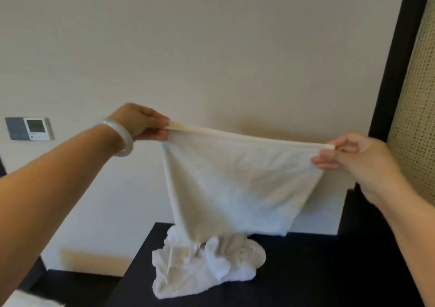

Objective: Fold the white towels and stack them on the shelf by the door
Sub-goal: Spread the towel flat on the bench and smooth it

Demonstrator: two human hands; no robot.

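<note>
Two hands hold one white towel (235,177) up in the air before a plain cream wall. The left hand (143,124), with a pale bangle (122,139) on its wrist, pinches the towel's upper left corner between thumb and curled fingers. The right hand (360,158) pinches the upper right corner between thumb and fingertips.

The top hem is pulled taut between them. It runs left to right across the view and slopes a little down toward the right hand. From that edge the cloth hangs downward and narrows to a gathered lower end. That end meets a crumpled white heap (207,266) lying on a dark tabletop (329,271) below. Whether the heap is the rest of this towel or other towels cannot be told.

The towel looks soft, light and limp. It sags and creases freely, so it will likely hold no shape unless stretched or laid flat. The corners along the thicker hem seem the surest places to grip, as both hands do now.

A small control panel (30,129) sits on the wall at left. A woven cane panel (414,118) in a dark frame stands at right.
</note>
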